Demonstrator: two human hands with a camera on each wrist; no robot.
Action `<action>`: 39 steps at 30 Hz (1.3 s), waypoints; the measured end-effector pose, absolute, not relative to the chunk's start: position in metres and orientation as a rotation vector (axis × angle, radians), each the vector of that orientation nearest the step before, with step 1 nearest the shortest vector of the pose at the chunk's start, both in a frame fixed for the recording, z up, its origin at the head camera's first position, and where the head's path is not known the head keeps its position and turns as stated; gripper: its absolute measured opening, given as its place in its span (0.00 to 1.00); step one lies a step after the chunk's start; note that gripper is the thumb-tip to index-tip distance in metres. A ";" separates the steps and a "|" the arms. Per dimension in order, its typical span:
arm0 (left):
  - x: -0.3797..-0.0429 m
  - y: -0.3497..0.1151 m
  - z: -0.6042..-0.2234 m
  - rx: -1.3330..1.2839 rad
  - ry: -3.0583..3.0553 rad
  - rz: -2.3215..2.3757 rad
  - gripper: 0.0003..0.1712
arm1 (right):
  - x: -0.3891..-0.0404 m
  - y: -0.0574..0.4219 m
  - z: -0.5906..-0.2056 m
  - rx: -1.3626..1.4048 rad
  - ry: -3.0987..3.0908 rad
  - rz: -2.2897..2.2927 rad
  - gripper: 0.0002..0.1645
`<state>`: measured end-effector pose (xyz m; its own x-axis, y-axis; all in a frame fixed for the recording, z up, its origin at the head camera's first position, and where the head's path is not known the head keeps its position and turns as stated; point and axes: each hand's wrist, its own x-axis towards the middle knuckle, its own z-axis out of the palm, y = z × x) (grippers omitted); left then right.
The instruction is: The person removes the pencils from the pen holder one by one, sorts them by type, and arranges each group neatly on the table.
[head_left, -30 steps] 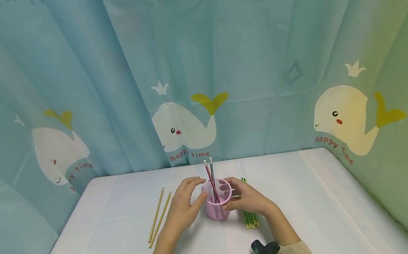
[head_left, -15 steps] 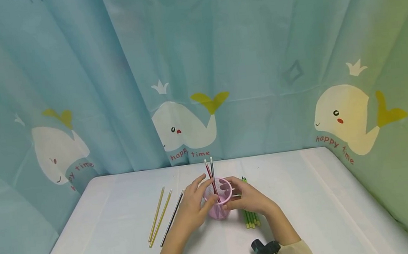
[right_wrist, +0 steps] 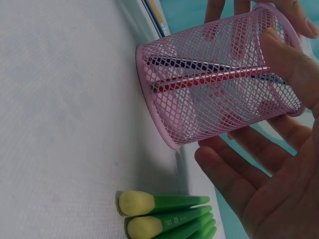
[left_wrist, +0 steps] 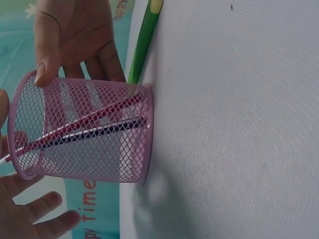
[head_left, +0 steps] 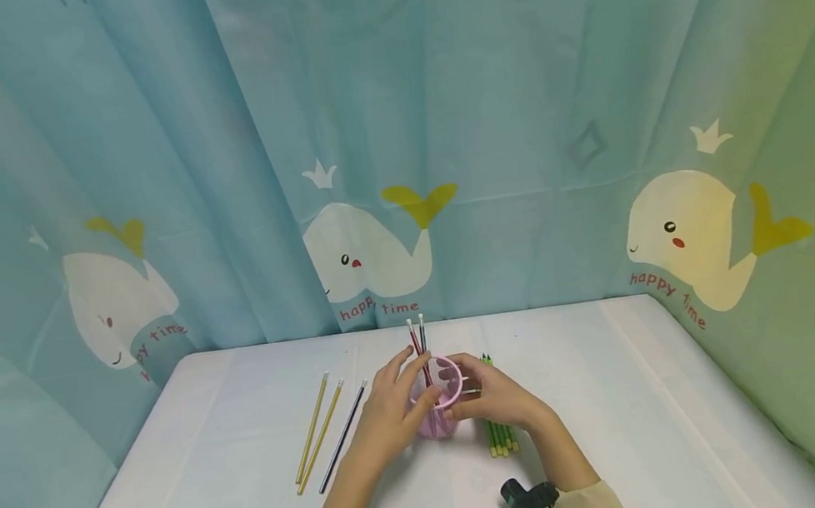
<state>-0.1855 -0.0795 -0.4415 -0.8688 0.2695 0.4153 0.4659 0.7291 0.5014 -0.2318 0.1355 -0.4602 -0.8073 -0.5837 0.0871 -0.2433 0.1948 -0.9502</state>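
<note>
A pink mesh pencil cup stands upright on the table between both hands. Inside it lean a red pencil and a dark pencil, their ends rising above the rim. My right hand holds the cup from the right, thumb at the rim and fingers along the far side, as the right wrist view also shows. On the other side, my left hand spreads its fingers close to the rim. The left wrist view shows some of these fingers straight and apart from the mesh; whether others touch is unclear.
Two yellow pencils and one dark pencil lie slanted on the white table at the left. Several green pencils lie together beside the right hand, partly hidden by it. A whale-print curtain hangs behind the table.
My left hand has moved right, nearer the cup, uncovering the dark pencil on the table. The right hand has stayed at the cup.
</note>
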 end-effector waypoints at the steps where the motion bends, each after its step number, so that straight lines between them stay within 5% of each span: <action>1: -0.186 -0.079 -0.442 -0.574 -2.620 -0.882 0.31 | -0.232 0.136 -0.460 -0.785 2.180 -1.648 0.46; 39: -0.174 -0.079 -0.423 -0.601 -2.538 -0.958 0.30 | -0.234 0.134 -0.464 -0.735 2.214 -1.623 0.45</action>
